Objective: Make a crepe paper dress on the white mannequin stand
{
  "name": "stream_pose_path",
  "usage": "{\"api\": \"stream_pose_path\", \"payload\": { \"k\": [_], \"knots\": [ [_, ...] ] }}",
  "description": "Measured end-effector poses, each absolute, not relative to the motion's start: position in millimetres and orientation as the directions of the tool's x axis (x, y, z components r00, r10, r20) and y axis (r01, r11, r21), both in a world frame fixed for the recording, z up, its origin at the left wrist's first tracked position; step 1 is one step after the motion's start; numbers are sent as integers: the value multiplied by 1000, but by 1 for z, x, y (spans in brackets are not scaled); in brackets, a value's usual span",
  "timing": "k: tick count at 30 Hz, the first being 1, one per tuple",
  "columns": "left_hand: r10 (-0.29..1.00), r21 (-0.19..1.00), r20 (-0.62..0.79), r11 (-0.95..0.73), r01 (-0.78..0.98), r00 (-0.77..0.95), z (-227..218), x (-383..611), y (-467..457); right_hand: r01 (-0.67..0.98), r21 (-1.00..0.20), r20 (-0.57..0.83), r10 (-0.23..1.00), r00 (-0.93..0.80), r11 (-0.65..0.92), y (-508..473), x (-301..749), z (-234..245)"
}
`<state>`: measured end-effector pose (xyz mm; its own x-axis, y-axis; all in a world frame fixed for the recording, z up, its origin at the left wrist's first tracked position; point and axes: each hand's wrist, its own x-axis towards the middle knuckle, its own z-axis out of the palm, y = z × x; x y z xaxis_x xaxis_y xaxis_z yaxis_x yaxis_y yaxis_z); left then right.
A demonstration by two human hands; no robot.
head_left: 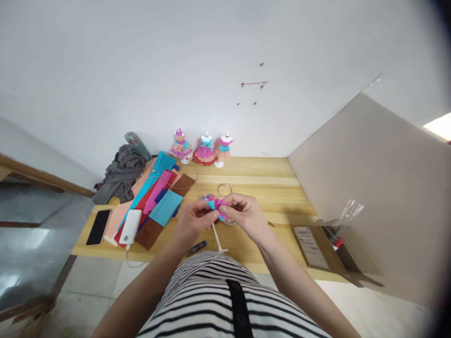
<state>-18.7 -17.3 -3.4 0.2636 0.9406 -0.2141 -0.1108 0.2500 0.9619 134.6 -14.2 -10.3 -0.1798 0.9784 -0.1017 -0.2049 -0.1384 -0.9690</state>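
Both my hands meet over the middle of the wooden table (268,180). My left hand (192,221) and my right hand (244,215) pinch a small pleated dress of pink and blue fabric (216,206) between the fingertips. The dress sits on a thin white stand (218,239) whose foot rests near the table's front edge. Small blue scissors (197,246) lie just below my left hand. A clear ring (224,189) lies just beyond the dress.
Sheets of coloured fabric (158,197) fan out at the left, with a white power bank (130,226) and a black phone (98,226) beside them. Three dressed mini mannequins (205,149) stand by the wall. A striped cloth (120,174) lies far left. An open cardboard box (369,188) fills the right.
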Motion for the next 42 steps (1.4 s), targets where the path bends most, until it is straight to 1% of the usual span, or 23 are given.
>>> {"api": "stream_pose_path", "payload": {
  "k": [4,8,10,13,17,21,23,25,27,29,31,33,36,39,42],
  "knots": [
    [938,971,-171,213,-111,301,-5,-21,-16,-206,-972,-88,989,-118,-111,-17,133,-8],
    [966,988,-104,128,-90,236,-5,-25,-12,-196,-980,-30,1000,-7,-31,-18,132,-8],
    [969,983,-120,146,-112,216,-4,-26,-10,-192,-981,-2,999,54,8,-18,132,-9],
    [952,961,-190,231,-155,239,-2,-20,-11,-237,-971,12,994,106,37,-18,128,-12],
    [959,954,-211,244,-173,191,-1,-8,-14,-324,-946,-7,995,100,25,-20,119,-19],
    [973,953,-198,219,-208,119,1,-4,-14,-325,-944,-60,998,26,-49,-25,120,-25],
    [975,956,-196,214,-201,106,4,-5,-13,-293,-955,-48,999,-22,-52,-27,124,-26],
    [976,970,-192,205,-132,107,5,-7,-12,-229,-973,17,1000,-12,13,-28,129,-24],
    [981,989,-147,147,4,129,5,-10,-10,-121,-985,118,992,40,122,-26,134,-22],
    [982,988,-69,44,147,173,2,-12,-8,7,-981,195,980,35,194,-23,138,-20],
    [976,973,-28,-24,230,218,-1,-15,-7,98,-973,208,978,-25,210,-21,140,-20],
    [969,970,-48,-13,243,243,-3,-17,-6,120,-975,184,982,-43,188,-19,141,-21],
    [954,983,-147,112,144,261,-2,-19,-6,24,-991,132,991,32,131,-19,138,-23],
    [941,963,-253,268,-40,225,-1,-18,-7,-105,-991,74,992,104,85,-21,133,-25],
    [936,922,-272,320,-216,225,-7,-13,-11,-218,-974,28,989,142,59,-23,125,-27]
  ]
}}
